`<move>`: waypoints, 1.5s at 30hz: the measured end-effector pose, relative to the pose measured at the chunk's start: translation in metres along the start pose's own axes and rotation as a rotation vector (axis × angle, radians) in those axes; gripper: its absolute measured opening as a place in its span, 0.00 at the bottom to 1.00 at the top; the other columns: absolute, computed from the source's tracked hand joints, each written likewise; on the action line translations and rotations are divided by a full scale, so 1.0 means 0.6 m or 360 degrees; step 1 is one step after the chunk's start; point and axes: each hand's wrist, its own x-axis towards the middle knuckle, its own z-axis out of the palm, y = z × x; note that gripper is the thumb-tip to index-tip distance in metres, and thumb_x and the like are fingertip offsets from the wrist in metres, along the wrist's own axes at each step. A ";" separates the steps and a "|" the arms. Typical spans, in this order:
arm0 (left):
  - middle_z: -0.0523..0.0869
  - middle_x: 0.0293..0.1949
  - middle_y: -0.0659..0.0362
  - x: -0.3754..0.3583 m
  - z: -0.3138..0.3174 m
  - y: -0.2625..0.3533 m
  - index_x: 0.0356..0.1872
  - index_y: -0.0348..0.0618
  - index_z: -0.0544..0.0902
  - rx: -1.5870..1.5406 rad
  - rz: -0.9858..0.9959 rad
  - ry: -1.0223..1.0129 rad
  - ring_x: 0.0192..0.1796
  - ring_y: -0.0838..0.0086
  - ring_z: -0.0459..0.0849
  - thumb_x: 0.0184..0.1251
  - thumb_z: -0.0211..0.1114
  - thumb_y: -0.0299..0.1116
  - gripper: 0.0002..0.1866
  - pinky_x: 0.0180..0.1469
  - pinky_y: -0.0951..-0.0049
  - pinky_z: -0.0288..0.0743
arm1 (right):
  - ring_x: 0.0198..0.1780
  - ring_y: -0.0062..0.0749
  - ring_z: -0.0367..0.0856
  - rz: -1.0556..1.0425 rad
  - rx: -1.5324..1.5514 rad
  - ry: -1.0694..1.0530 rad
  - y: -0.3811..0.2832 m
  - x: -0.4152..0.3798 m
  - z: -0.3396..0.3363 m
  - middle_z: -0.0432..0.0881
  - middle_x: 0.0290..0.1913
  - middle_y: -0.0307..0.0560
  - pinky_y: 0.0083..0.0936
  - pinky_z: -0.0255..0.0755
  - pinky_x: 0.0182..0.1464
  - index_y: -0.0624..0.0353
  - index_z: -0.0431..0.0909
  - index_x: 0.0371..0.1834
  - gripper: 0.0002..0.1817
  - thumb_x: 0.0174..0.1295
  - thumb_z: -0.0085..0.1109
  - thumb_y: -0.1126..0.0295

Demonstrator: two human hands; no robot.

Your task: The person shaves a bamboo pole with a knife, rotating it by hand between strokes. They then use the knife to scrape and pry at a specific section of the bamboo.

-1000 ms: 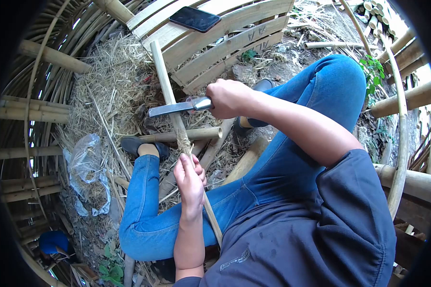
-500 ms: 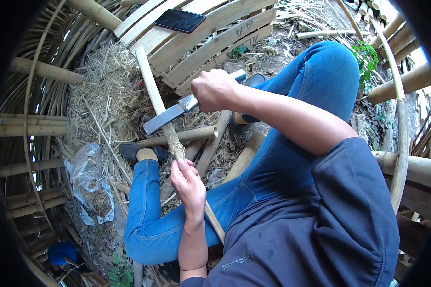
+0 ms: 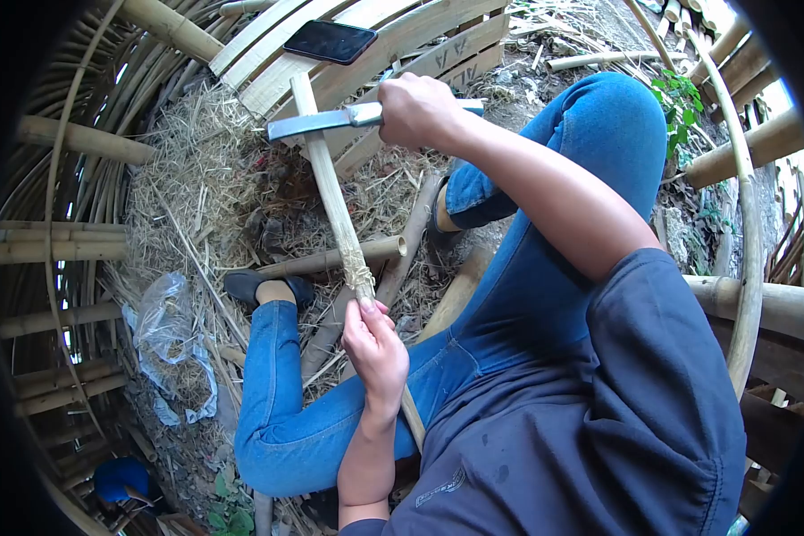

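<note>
Letters partly legible on slatted wooden crate (image 3: 411, 37); shirt print (image 3: 439, 490) too small to be read. Shaved stick (image 3: 333, 198) pinched in left hand (image 3: 377, 348) over straw-strewn ground (image 3: 183, 179), flat-bladed knife (image 3: 290, 128) held across it in right fist (image 3: 417, 112)

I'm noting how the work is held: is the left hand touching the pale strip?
Touching. The head view shows the left hand gripping the pale strip between thumb and fingers, just below its frayed part.
</note>
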 end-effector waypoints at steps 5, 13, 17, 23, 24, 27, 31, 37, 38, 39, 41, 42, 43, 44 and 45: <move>0.71 0.20 0.65 0.001 0.005 0.005 0.34 0.38 0.75 -0.0207 -0.0055 -0.0066 0.20 0.83 0.69 0.85 0.48 0.37 0.17 0.23 0.76 0.62 | 0.42 0.55 0.89 0.0080 -0.0044 0.0003 0.013 0.012 -0.014 0.88 0.37 0.63 0.44 0.83 0.51 0.64 0.88 0.37 0.15 0.50 0.66 0.66; 0.64 0.21 0.73 0.040 -0.014 -0.003 0.40 0.46 0.71 -0.0743 -0.0399 -0.0253 0.18 0.92 0.57 0.87 0.44 0.42 0.15 0.17 0.86 0.48 | 0.39 0.53 0.89 -0.0151 0.0263 -0.0257 -0.021 -0.018 -0.011 0.88 0.34 0.59 0.44 0.83 0.48 0.62 0.87 0.37 0.16 0.55 0.67 0.60; 0.64 0.21 0.71 0.048 -0.029 0.012 0.38 0.44 0.71 -0.0789 -0.0476 -0.0145 0.17 0.91 0.58 0.87 0.45 0.40 0.14 0.17 0.84 0.50 | 0.31 0.53 0.87 -0.0379 0.0369 -0.0556 -0.050 -0.057 0.004 0.86 0.27 0.58 0.43 0.81 0.39 0.63 0.85 0.33 0.14 0.61 0.67 0.60; 0.66 0.21 0.70 0.056 -0.037 0.002 0.37 0.42 0.72 -0.0736 -0.0420 -0.0061 0.19 0.89 0.62 0.86 0.46 0.38 0.15 0.19 0.83 0.54 | 0.31 0.56 0.86 -0.0627 0.0160 -0.0563 -0.083 -0.092 0.027 0.84 0.25 0.59 0.47 0.81 0.38 0.62 0.84 0.29 0.12 0.55 0.67 0.63; 0.67 0.20 0.69 0.056 -0.037 0.001 0.37 0.41 0.73 -0.0719 -0.0415 -0.0056 0.19 0.88 0.63 0.86 0.46 0.38 0.15 0.20 0.81 0.56 | 0.31 0.56 0.86 -0.0612 0.0130 -0.0565 -0.082 -0.092 0.029 0.84 0.25 0.59 0.47 0.81 0.38 0.62 0.84 0.28 0.11 0.54 0.67 0.64; 0.66 0.20 0.71 0.056 -0.023 -0.027 0.37 0.43 0.72 -0.0165 -0.0081 0.0097 0.18 0.89 0.61 0.87 0.45 0.40 0.16 0.19 0.81 0.53 | 0.31 0.56 0.87 -0.0575 0.0054 -0.0517 -0.078 -0.093 0.043 0.85 0.25 0.58 0.46 0.82 0.37 0.61 0.84 0.27 0.09 0.51 0.66 0.66; 0.76 0.19 0.57 0.048 -0.023 -0.013 0.33 0.36 0.76 0.0210 0.0045 0.0217 0.20 0.70 0.76 0.82 0.49 0.33 0.15 0.26 0.64 0.67 | 0.30 0.56 0.87 -0.0590 -0.0018 -0.0333 -0.069 -0.090 0.069 0.85 0.25 0.58 0.46 0.82 0.36 0.59 0.84 0.25 0.07 0.49 0.65 0.67; 0.76 0.19 0.56 0.042 -0.020 -0.014 0.33 0.36 0.76 0.0236 0.0085 0.0227 0.20 0.68 0.76 0.82 0.50 0.33 0.15 0.25 0.64 0.66 | 0.30 0.56 0.88 -0.0689 -0.0099 -0.0214 -0.056 -0.077 0.090 0.85 0.25 0.61 0.46 0.83 0.35 0.58 0.85 0.21 0.07 0.51 0.61 0.69; 0.76 0.19 0.56 0.039 -0.022 -0.009 0.33 0.36 0.76 0.0224 0.0056 0.0220 0.20 0.68 0.76 0.82 0.50 0.33 0.15 0.25 0.64 0.66 | 0.30 0.56 0.89 -0.0684 -0.0088 -0.0207 -0.055 -0.077 0.089 0.85 0.25 0.61 0.45 0.83 0.35 0.58 0.85 0.21 0.07 0.51 0.61 0.69; 0.76 0.19 0.56 0.039 -0.022 -0.006 0.33 0.36 0.76 0.0206 0.0031 0.0218 0.19 0.68 0.76 0.82 0.50 0.33 0.15 0.25 0.64 0.66 | 0.30 0.56 0.89 -0.0684 -0.0083 -0.0197 -0.053 -0.073 0.086 0.85 0.25 0.61 0.45 0.83 0.35 0.59 0.85 0.21 0.06 0.51 0.61 0.70; 0.76 0.19 0.55 0.033 -0.022 -0.012 0.34 0.36 0.75 0.0167 0.0039 0.0167 0.19 0.67 0.76 0.82 0.50 0.33 0.15 0.25 0.63 0.66 | 0.30 0.56 0.89 -0.0540 -0.0118 -0.0144 -0.039 -0.054 0.076 0.86 0.25 0.61 0.45 0.83 0.35 0.59 0.85 0.22 0.06 0.50 0.62 0.70; 0.76 0.18 0.55 0.028 -0.020 -0.012 0.34 0.36 0.75 0.0147 0.0036 0.0138 0.19 0.66 0.77 0.82 0.50 0.33 0.14 0.25 0.63 0.66 | 0.30 0.56 0.89 -0.0466 -0.0133 -0.0124 -0.031 -0.046 0.072 0.86 0.26 0.61 0.45 0.83 0.35 0.59 0.86 0.23 0.06 0.50 0.62 0.71; 0.76 0.18 0.55 0.026 -0.017 -0.009 0.34 0.36 0.75 0.0175 0.0053 0.0135 0.19 0.65 0.77 0.82 0.50 0.33 0.14 0.25 0.63 0.66 | 0.30 0.56 0.89 -0.0413 -0.0141 -0.0095 -0.022 -0.036 0.065 0.86 0.26 0.61 0.45 0.83 0.36 0.60 0.86 0.24 0.06 0.50 0.62 0.71; 0.76 0.18 0.55 0.024 -0.014 -0.003 0.34 0.36 0.75 0.0206 0.0071 0.0134 0.19 0.65 0.78 0.82 0.50 0.33 0.14 0.24 0.62 0.66 | 0.30 0.55 0.89 -0.0414 -0.0183 -0.0109 -0.016 -0.031 0.060 0.86 0.26 0.61 0.45 0.84 0.36 0.60 0.86 0.24 0.06 0.50 0.62 0.71; 0.76 0.18 0.54 0.023 -0.012 0.001 0.34 0.36 0.75 0.0241 0.0088 0.0134 0.19 0.64 0.78 0.82 0.50 0.33 0.14 0.24 0.62 0.66 | 0.30 0.55 0.89 -0.0415 -0.0220 -0.0123 -0.013 -0.028 0.056 0.86 0.26 0.61 0.45 0.84 0.36 0.60 0.87 0.25 0.06 0.50 0.62 0.71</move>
